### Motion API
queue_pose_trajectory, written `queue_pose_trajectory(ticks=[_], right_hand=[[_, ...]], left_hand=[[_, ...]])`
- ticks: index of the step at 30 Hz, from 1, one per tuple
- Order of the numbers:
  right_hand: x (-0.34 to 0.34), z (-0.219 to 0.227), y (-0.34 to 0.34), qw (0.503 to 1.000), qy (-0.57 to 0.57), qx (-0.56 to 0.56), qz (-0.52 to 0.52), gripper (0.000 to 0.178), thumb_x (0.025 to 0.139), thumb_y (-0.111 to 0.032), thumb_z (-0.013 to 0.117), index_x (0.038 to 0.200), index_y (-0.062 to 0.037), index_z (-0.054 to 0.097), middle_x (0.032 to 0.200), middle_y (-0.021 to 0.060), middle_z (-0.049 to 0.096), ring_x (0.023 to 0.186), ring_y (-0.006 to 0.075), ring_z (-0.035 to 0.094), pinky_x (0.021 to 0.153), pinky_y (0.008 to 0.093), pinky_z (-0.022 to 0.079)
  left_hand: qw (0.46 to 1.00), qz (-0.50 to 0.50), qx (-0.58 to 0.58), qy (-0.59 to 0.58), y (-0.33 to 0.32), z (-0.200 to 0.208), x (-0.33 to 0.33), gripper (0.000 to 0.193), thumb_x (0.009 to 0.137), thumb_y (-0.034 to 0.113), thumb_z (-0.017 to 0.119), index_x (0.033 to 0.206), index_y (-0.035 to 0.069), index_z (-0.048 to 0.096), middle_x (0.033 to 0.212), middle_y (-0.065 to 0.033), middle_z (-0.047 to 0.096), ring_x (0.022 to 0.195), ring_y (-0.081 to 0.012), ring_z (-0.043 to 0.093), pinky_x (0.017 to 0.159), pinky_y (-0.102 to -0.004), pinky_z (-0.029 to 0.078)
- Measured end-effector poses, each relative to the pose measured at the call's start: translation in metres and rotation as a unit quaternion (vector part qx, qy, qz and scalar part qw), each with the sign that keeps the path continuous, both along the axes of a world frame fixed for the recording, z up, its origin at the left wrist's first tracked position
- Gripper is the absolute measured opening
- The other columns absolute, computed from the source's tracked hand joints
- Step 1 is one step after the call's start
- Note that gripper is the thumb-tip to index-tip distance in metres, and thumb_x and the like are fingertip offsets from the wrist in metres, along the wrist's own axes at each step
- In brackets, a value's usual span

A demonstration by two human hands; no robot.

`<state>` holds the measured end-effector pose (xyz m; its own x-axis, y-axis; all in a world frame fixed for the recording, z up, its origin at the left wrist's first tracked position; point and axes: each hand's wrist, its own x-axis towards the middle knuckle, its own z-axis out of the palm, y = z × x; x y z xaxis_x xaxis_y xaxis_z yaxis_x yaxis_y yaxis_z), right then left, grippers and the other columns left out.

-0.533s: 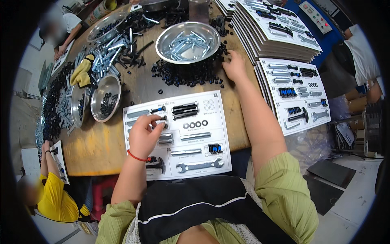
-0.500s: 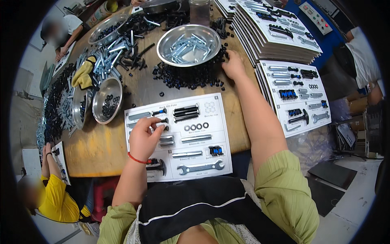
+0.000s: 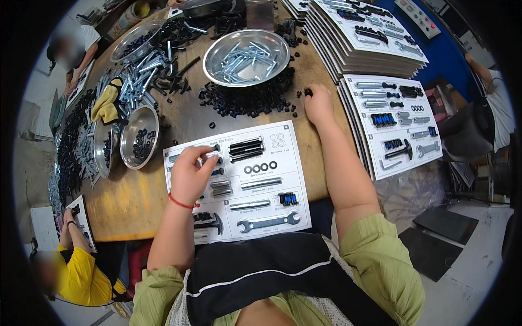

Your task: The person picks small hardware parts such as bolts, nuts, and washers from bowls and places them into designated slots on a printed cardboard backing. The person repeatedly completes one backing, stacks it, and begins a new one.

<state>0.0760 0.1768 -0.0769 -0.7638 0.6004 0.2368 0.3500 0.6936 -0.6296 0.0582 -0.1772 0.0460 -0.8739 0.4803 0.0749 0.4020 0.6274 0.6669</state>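
Observation:
A white printed card (image 3: 255, 190) lies before me on the table edge, bearing black bolts (image 3: 246, 149), washers (image 3: 261, 167), silver sleeves (image 3: 261, 183) and a wrench (image 3: 268, 221). Over its upper left part rests my left hand (image 3: 190, 176), fingers bent and thumb near the index finger; what they hold, if anything, is hidden. Short bolts with blue bands (image 3: 217, 172) show beside the thumb. Right of the black nut pile (image 3: 244, 100), my right hand (image 3: 319, 106) is closed, with a small black nut (image 3: 308, 93) showing at its fingertips.
A steel bowl of silver pins (image 3: 247, 57) stands behind the nut pile. At the right rise stacked cards (image 3: 364, 60). Loose pins, small bowls (image 3: 140, 136) and a yellow glove (image 3: 109, 103) lie left. Other people (image 3: 81, 271) work at the left side.
My right hand has drawn back from the nut pile's edge, and a dark nut now shows at its fingertips. The left hand has shifted slightly up the card.

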Motion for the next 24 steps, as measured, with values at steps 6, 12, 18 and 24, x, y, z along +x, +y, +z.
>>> queue_pose_trajectory(ticks=[6, 12, 18, 24], right_hand=[[0.059, 0.005, -0.04, 0.999, -0.025, 0.028, 0.036, 0.042, 0.086, -0.002, 0.053, 0.127, -0.0008, 0.058, 0.134, 0.0218, 0.054, 0.121, 0.0406, 0.051, 0.103, 0.0438, 0.043], [0.106, 0.009, -0.049, 0.997, 0.06, -0.028, 0.045, 0.042, 0.087, 0.0, 0.052, 0.128, -0.0026, 0.056, 0.139, 0.0195, 0.051, 0.126, 0.0379, 0.049, 0.104, 0.0422, 0.042], [0.135, 0.031, -0.048, 0.991, 0.055, -0.114, -0.042, 0.027, 0.081, -0.002, 0.065, 0.108, -0.0031, 0.065, 0.102, 0.0136, 0.062, 0.091, 0.0319, 0.063, 0.08, 0.0413, 0.051], [0.114, 0.022, -0.044, 0.998, 0.024, 0.028, -0.052, 0.025, 0.08, -0.012, 0.07, 0.104, -0.0064, 0.067, 0.1, 0.0136, 0.062, 0.09, 0.0325, 0.063, 0.079, 0.042, 0.052]], left_hand=[[0.987, -0.159, 0.013, -0.02, 0.091, -0.004, 0.001, 0.02, 0.082, 0.017, 0.074, 0.098, 0.005, 0.072, 0.084, -0.0071, 0.063, 0.069, -0.0166, 0.059, 0.064, -0.0286, 0.048], [0.964, -0.229, -0.116, 0.068, 0.17, -0.052, 0.004, 0.028, 0.08, 0.026, 0.073, 0.103, 0.01, 0.073, 0.094, -0.0112, 0.067, 0.093, -0.0284, 0.064, 0.081, -0.0382, 0.052], [0.951, -0.212, -0.198, 0.107, 0.206, -0.063, 0.006, 0.028, 0.08, 0.025, 0.072, 0.104, 0.012, 0.072, 0.103, -0.009, 0.066, 0.102, -0.0279, 0.062, 0.087, -0.0383, 0.052], [0.949, -0.194, -0.221, 0.112, 0.221, -0.06, 0.009, 0.027, 0.081, 0.024, 0.071, 0.105, 0.013, 0.071, 0.106, -0.0091, 0.064, 0.103, -0.0278, 0.062, 0.087, -0.0387, 0.053]])
